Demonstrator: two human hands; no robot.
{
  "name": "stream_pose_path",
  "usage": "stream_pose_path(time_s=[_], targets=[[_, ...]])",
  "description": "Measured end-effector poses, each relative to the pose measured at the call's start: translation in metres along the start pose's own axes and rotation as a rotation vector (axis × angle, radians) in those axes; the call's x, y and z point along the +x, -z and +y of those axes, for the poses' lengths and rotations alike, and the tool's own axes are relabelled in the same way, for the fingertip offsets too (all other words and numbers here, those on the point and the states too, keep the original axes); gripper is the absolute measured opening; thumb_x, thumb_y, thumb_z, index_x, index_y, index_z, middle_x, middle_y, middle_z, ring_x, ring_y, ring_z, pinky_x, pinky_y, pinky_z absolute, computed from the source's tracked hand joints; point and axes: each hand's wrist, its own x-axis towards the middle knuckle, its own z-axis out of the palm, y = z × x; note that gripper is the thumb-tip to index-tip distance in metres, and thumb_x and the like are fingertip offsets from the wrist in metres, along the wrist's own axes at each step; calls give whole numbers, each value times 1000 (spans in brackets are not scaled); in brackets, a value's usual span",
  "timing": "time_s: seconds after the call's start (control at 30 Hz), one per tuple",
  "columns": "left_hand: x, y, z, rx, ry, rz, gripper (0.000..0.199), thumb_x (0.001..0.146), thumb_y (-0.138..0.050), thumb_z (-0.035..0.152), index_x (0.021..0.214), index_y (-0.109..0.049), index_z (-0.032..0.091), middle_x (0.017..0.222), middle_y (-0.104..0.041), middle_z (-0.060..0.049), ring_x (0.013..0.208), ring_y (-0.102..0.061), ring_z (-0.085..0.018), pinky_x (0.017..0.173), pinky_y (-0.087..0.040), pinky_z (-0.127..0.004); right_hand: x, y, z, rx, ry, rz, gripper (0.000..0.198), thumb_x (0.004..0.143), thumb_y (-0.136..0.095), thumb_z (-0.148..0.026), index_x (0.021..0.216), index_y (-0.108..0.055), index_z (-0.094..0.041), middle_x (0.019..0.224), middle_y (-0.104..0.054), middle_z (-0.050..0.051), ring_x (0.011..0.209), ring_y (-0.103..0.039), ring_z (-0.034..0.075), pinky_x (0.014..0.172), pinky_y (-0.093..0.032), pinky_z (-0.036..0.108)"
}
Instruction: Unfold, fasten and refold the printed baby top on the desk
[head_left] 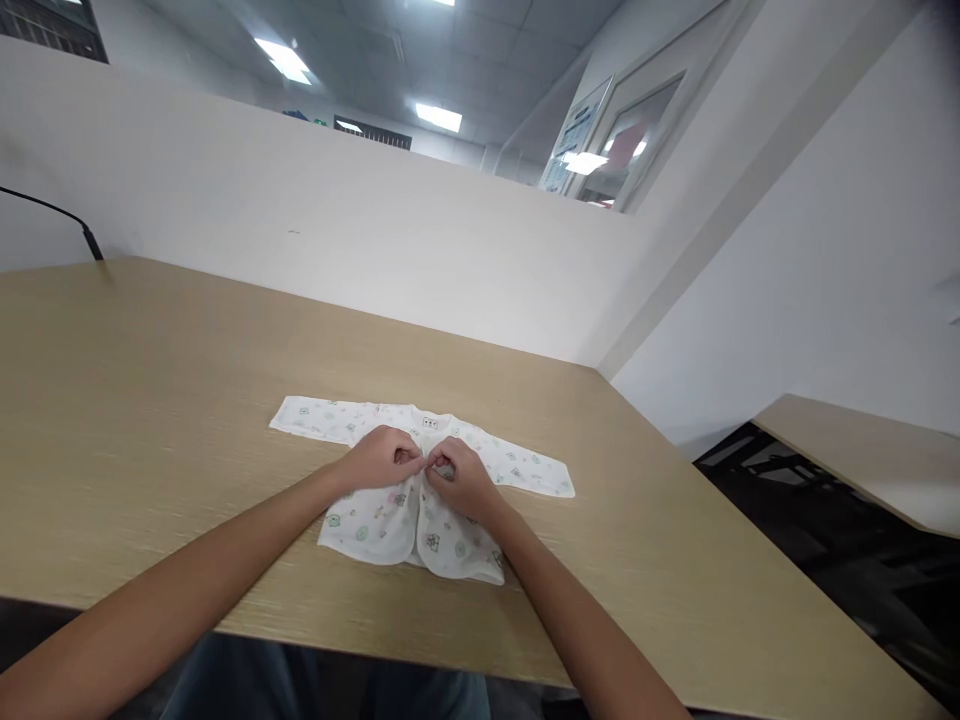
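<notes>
A small white baby shirt (375, 530) with a printed pattern of little figures lies spread on the table, its sleeves stretched to both sides and its neck away from me. Its front opening runs down the middle. At the upper part of that opening, my left hand (384, 458) pinches the left front edge. My right hand (459, 474) pinches the other edge close beside it, and the fingertips of both hands nearly meet. Whatever small fastening may lie between the fingertips is hidden.
The shirt rests on a wide wood-coloured table (187, 400). A low white partition (390, 230) stands along the back, with a white wall at the right. A black cable (91, 243) reaches the table's far left. Beyond the right edge is another tabletop (862, 450).
</notes>
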Motion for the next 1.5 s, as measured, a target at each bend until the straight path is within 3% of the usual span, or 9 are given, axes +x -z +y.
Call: stream_pose_path(time_s=[0.2, 0.4, 0.83, 1.5], targets=[[1, -3, 2, 12, 5, 62, 12, 83, -62, 27, 77, -69, 19, 69, -61, 2, 65, -54, -12, 63, -38, -25, 1, 0, 0, 11, 5, 0, 9, 79, -59, -13, 81, -60, -21, 86, -62, 3, 84, -56, 20, 77, -43, 33], [1, -3, 3, 6, -4, 39, 6, 78, -61, 18, 76, -66, 19, 70, -60, 2, 65, -53, -12, 62, -37, -25, 1, -1, -1, 8, 4, -5, 8, 80, -59, -13, 81, -59, -21, 86, -61, 3, 84, -55, 20, 77, -43, 33], [3, 2, -4, -72, -17, -29, 12, 76, -62, 19, 77, -73, 20, 73, -65, 0, 68, -56, -13, 63, -40, -24, 0, 1, -3, 15, 38, -20, 10, 80, -58, -11, 81, -58, -21, 87, -59, 2, 87, -55, 19, 78, -42, 31], [2, 1, 2, 41, -19, 29, 8, 71, -60, 15, 73, -66, 19, 71, -63, 1, 65, -54, -12, 62, -38, -25, 2, 1, -3, 4, 16, -24, 10, 80, -61, -11, 80, -60, -21, 87, -60, 2, 85, -55, 19, 78, -43, 32]])
